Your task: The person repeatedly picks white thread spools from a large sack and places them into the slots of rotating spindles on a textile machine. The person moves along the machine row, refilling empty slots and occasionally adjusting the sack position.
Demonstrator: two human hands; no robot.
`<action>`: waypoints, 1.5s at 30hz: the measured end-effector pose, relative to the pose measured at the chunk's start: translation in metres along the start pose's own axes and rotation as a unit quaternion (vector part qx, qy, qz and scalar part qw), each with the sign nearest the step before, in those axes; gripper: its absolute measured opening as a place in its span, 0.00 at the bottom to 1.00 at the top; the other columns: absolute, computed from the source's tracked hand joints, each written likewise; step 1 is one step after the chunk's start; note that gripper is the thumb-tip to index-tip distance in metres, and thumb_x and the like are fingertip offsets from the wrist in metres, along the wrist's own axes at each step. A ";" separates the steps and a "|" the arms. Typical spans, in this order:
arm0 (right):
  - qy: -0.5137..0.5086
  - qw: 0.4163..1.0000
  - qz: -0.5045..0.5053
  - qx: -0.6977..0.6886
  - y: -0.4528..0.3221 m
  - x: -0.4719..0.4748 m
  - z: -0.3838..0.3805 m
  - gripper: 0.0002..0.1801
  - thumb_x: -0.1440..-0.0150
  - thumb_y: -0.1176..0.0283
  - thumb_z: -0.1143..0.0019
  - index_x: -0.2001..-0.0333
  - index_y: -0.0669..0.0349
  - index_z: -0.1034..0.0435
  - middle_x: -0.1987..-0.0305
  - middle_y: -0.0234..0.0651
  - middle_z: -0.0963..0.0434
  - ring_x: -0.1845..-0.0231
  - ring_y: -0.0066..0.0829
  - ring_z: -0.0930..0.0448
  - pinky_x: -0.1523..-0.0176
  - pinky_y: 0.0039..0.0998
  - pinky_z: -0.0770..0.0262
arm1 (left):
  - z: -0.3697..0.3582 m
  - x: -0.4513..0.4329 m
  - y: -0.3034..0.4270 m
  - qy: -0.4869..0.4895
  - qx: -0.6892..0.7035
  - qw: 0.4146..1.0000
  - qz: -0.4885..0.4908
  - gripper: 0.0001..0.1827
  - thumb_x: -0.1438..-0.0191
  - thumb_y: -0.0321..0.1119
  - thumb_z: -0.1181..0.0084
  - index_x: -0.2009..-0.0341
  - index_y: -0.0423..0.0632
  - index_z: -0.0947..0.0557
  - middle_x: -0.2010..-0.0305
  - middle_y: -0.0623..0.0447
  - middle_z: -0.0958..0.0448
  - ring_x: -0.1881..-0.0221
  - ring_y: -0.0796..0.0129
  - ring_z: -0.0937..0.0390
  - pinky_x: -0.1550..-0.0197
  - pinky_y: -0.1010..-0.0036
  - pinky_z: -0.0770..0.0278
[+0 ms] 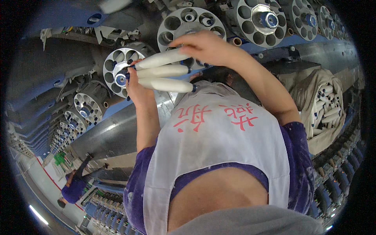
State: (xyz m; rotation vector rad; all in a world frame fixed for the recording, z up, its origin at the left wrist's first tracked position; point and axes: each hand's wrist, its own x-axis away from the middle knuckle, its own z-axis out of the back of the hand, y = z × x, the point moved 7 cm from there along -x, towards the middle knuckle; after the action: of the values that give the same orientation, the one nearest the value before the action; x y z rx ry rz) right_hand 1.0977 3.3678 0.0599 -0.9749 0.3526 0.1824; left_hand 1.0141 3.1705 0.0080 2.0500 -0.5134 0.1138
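Note:
My left hand (pixel 136 83) grips several white yarn bobbins by their dark blue tube ends. Three show, fanned out to the right: a lower bobbin (pixel 166 84), a middle bobbin (pixel 164 71) and an upper bobbin (pixel 160 59). Across the upper one's right end lies my right hand (pixel 202 48), blurred, fingers stretched left; whether they grip it is unclear. Just behind my left hand is a round bobbin magazine (pixel 109 69) with dark tube ends in some of its holes. Another round magazine (pixel 173 23), holding some bobbins, stands beyond my right hand.
More magazines (pixel 260 23) line the machine to the right and left (pixel 88 108). At right, a cloth sack (pixel 315 144) holds many bobbins (pixel 329 102). A metal machine panel (pixel 117 132) runs along the left. Another person (pixel 73 188) is farther off at lower left.

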 end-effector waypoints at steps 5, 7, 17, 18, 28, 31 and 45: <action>-0.086 0.966 0.109 0.217 -0.011 -0.010 -0.073 0.16 0.52 0.68 0.50 0.58 0.57 0.30 0.68 0.32 0.29 0.69 0.30 0.23 0.72 0.30 0.27 | 0.026 0.014 -0.018 0.128 0.008 0.991 0.042 0.17 0.42 0.40 0.56 0.56 0.39 0.30 0.57 0.47 0.30 0.56 0.59 0.30 0.53 0.63 0.30; -0.015 0.963 0.132 0.233 -0.018 -0.005 -0.074 0.16 0.54 0.68 0.49 0.59 0.57 0.30 0.68 0.30 0.30 0.71 0.28 0.23 0.74 0.28 0.27 | 0.033 0.016 -0.019 0.149 0.003 0.988 0.038 0.18 0.42 0.39 0.54 0.55 0.38 0.31 0.56 0.46 0.30 0.57 0.59 0.29 0.55 0.63 0.29; 0.158 0.979 -0.016 -0.132 0.018 -0.025 -0.103 0.08 0.44 0.68 0.56 0.69 0.62 0.36 0.69 0.33 0.32 0.78 0.28 0.29 0.72 0.24 0.32 | 0.010 0.017 0.006 0.111 -0.084 0.977 -0.161 0.12 0.43 0.32 0.54 0.57 0.41 0.29 0.59 0.49 0.28 0.59 0.66 0.29 0.57 0.69 0.29; 0.127 0.955 -0.087 -0.255 0.035 -0.023 -0.112 0.09 0.43 0.67 0.58 0.69 0.61 0.35 0.72 0.31 0.31 0.78 0.22 0.31 0.75 0.22 0.35 | 0.007 0.014 -0.001 0.125 -0.098 0.969 -0.188 0.11 0.44 0.32 0.53 0.57 0.41 0.28 0.59 0.49 0.28 0.58 0.69 0.30 0.56 0.73 0.30; -0.007 0.972 -0.116 -0.205 0.038 0.008 -0.042 0.04 0.47 0.73 0.56 0.65 0.58 0.38 0.80 0.34 0.34 0.82 0.31 0.33 0.78 0.28 0.38 | -0.063 0.002 -0.084 -0.157 -0.404 0.859 -0.272 0.19 0.43 0.42 0.58 0.56 0.41 0.25 0.53 0.46 0.27 0.49 0.57 0.31 0.48 0.63 0.35; -0.271 0.957 0.086 0.060 -0.038 0.009 0.010 0.05 0.49 0.73 0.56 0.66 0.60 0.37 0.76 0.45 0.32 0.72 0.48 0.29 0.70 0.38 0.33 | -0.103 0.024 -0.115 -0.386 -0.179 0.901 -0.086 0.19 0.41 0.45 0.63 0.67 0.42 0.26 0.67 0.49 0.27 0.65 0.59 0.29 0.62 0.66 0.30; -0.281 0.957 0.053 0.046 -0.056 0.000 -0.006 0.08 0.44 0.67 0.56 0.70 0.60 0.32 0.71 0.32 0.26 0.70 0.27 0.27 0.62 0.34 0.32 | 0.014 0.035 0.064 -0.128 -0.001 0.986 -0.106 0.18 0.42 0.42 0.63 0.83 0.54 0.39 0.85 0.58 0.41 0.82 0.71 0.41 0.77 0.74 0.38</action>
State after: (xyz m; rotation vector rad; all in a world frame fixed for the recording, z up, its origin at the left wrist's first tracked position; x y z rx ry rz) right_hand 1.1135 3.3322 0.1005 -0.7715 -0.1112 0.5233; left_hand 1.0184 3.1199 0.0630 2.1145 -0.4466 -0.2817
